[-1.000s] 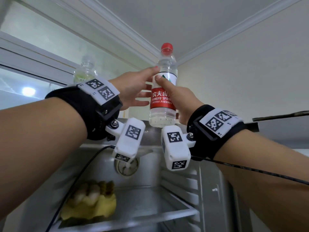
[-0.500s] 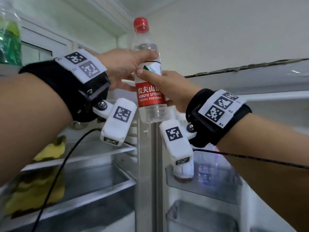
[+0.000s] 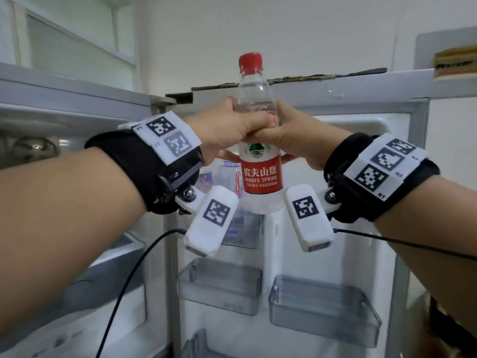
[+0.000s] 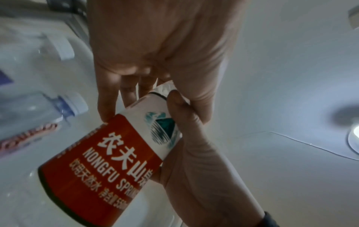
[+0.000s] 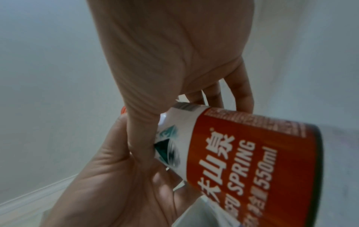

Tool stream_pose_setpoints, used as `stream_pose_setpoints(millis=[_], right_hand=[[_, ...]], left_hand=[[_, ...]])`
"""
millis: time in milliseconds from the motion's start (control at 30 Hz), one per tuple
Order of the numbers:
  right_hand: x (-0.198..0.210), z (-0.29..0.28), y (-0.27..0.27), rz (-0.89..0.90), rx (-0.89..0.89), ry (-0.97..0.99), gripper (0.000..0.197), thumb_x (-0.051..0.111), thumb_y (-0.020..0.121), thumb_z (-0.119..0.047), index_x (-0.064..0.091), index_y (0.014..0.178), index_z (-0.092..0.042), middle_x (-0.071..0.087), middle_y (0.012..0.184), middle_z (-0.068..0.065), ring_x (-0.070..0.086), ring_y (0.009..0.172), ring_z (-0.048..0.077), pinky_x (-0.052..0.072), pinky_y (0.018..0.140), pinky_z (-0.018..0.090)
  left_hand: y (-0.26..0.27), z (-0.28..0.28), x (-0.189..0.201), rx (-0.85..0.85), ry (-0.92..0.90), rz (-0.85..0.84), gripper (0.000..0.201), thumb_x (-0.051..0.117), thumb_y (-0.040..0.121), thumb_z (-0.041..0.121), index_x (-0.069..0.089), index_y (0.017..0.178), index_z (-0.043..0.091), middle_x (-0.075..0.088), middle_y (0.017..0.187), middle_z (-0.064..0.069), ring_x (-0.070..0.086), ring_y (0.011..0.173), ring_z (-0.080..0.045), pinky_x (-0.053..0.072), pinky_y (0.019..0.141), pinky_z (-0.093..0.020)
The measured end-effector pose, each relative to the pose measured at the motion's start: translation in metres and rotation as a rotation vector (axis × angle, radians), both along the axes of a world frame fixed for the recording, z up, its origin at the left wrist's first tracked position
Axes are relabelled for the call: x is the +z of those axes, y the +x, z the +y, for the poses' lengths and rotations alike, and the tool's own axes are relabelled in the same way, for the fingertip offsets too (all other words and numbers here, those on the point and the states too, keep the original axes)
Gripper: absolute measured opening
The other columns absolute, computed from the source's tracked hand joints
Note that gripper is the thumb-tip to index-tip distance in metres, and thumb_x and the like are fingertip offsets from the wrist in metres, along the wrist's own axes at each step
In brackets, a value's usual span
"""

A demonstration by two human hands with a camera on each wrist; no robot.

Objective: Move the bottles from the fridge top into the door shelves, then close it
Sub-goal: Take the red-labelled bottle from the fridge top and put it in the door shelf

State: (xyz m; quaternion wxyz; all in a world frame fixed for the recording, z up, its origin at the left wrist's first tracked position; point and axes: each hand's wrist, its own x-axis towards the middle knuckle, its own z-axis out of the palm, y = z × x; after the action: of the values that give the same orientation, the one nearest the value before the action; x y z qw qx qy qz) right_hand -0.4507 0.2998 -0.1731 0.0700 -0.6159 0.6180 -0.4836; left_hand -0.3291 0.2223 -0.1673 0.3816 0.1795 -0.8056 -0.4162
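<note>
I am in the carrying step: both hands hold one water bottle (image 3: 260, 151) upright in the air, in front of the open fridge door (image 3: 335, 228), above its shelves. My left hand (image 3: 227, 130) wraps the bottle just above the label from the left side, and my right hand (image 3: 291, 133) wraps it from the right at the same height; the two thumbs meet on the near side of the bottle. No hand is free.

I judge that the next move is to lower the bottle straight down into one of the door shelves. The upper left shelf (image 3: 242, 233), directly under the bottle, already has a clear bottle with purple print (image 3: 227, 177) standing in it, so there I would need to place mine beside that one without knocking it. The lower left shelf (image 3: 219, 288) and the lower right shelf (image 3: 322, 306) look free of bottles as far as I can see. One hand must probably let go, because the shelf opening looks narrow for two wrists.

The bottle is clear plastic with a red cap (image 3: 251, 62) and a red and white label with "NONGFU SPRING 550ml". It looks full, so probably heavy and a little slippery.
</note>
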Motion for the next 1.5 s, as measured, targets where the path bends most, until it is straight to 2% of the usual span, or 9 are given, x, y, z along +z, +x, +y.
stream_pose_setpoints(millis=[200, 433, 600, 800, 900, 1066, 1200, 1400, 1500], right_hand=[[-0.044, 0.022, -0.04, -0.036, -0.155, 0.089, 0.071, 0.082, 0.071, -0.024, 0.045, 0.132, -0.024, 0.069, 0.112, 0.005, 0.069, 0.099, 0.024, 0.059, 0.081, 0.048], [-0.11, 0.026, -0.06, -0.135, -0.3, 0.151, 0.065, 0.085, 0.066, -0.028, 0.047, 0.119, -0.02, 0.067, 0.108, 0.004, 0.069, 0.094, 0.024, 0.06, 0.077, 0.05], [-0.148, 0.015, -0.072, -0.222, -0.349, 0.19, 0.065, 0.085, 0.067, -0.024, 0.046, 0.12, -0.019, 0.065, 0.112, 0.007, 0.068, 0.096, 0.025, 0.06, 0.075, 0.044], [-0.181, 0.004, -0.081, -0.266, -0.393, 0.213, 0.064, 0.084, 0.067, -0.023, 0.048, 0.12, -0.018, 0.065, 0.11, 0.004, 0.067, 0.093, 0.022, 0.057, 0.067, 0.034], [-0.191, 0.0, -0.081, -0.265, -0.39, 0.229, 0.063, 0.084, 0.067, -0.022, 0.048, 0.119, -0.018, 0.064, 0.109, 0.003, 0.067, 0.092, 0.022, 0.053, 0.062, 0.03], [-0.2, -0.008, -0.08, -0.245, -0.422, 0.226, 0.07, 0.085, 0.06, -0.029, 0.049, 0.119, -0.02, 0.059, 0.117, 0.005, 0.066, 0.096, 0.023, 0.059, 0.07, 0.037], [-0.204, -0.009, -0.083, -0.245, -0.445, 0.23, 0.081, 0.086, 0.057, -0.033, 0.046, 0.127, -0.021, 0.054, 0.123, 0.006, 0.064, 0.102, 0.026, 0.06, 0.077, 0.043], [-0.186, -0.003, -0.081, -0.251, -0.429, 0.065, 0.084, 0.085, 0.067, -0.03, 0.037, 0.136, -0.024, 0.051, 0.125, 0.009, 0.06, 0.1, 0.021, 0.052, 0.066, 0.027], [-0.162, 0.001, -0.074, -0.229, -0.438, -0.098, 0.076, 0.079, 0.075, -0.029, 0.038, 0.139, -0.022, 0.048, 0.126, 0.007, 0.052, 0.102, 0.015, 0.045, 0.075, 0.022]], left_hand=[[-0.043, 0.019, -0.04, -0.065, 0.039, -0.141, 0.024, 0.073, 0.079, 0.027, 0.059, 0.098, 0.025, 0.07, 0.103, -0.003, 0.067, 0.101, -0.023, 0.055, 0.087, -0.044], [-0.079, 0.018, -0.082, -0.003, 0.087, -0.281, 0.06, 0.077, 0.076, 0.033, 0.048, 0.127, 0.02, 0.06, 0.118, -0.006, 0.065, 0.101, -0.023, 0.059, 0.083, -0.042], [-0.089, 0.015, -0.096, 0.018, 0.053, -0.3, 0.09, 0.076, 0.065, 0.042, 0.033, 0.143, 0.025, 0.06, 0.127, -0.006, 0.062, 0.11, -0.023, 0.055, 0.093, -0.042], [-0.093, 0.015, -0.105, 0.024, -0.046, -0.331, 0.072, 0.071, 0.076, 0.04, 0.041, 0.139, 0.023, 0.057, 0.125, 0.001, 0.058, 0.112, -0.019, 0.05, 0.099, -0.04], [-0.091, 0.013, -0.108, 0.014, -0.072, -0.343, 0.056, 0.068, 0.083, 0.035, 0.048, 0.133, 0.021, 0.058, 0.111, 0.009, 0.057, 0.106, -0.014, 0.049, 0.096, -0.031], [-0.086, 0.018, -0.107, 0.042, -0.194, -0.372, 0.038, 0.062, 0.089, 0.033, 0.063, 0.123, 0.016, 0.063, 0.123, 0.001, 0.058, 0.112, -0.015, 0.046, 0.095, -0.03], [-0.087, 0.023, -0.106, 0.069, -0.311, -0.391, 0.034, 0.056, 0.094, 0.029, 0.065, 0.122, 0.013, 0.063, 0.124, -0.001, 0.054, 0.101, -0.013, 0.034, 0.081, -0.017], [-0.087, 0.019, -0.104, 0.048, -0.324, -0.418, 0.035, 0.051, 0.096, 0.026, 0.063, 0.126, 0.013, 0.061, 0.133, -0.003, 0.056, 0.117, -0.016, 0.034, 0.084, -0.017], [-0.083, 0.015, -0.104, 0.04, -0.309, -0.407, 0.038, 0.051, 0.096, 0.027, 0.058, 0.132, 0.016, 0.058, 0.137, -0.001, 0.053, 0.123, -0.016, 0.034, 0.088, -0.018]])
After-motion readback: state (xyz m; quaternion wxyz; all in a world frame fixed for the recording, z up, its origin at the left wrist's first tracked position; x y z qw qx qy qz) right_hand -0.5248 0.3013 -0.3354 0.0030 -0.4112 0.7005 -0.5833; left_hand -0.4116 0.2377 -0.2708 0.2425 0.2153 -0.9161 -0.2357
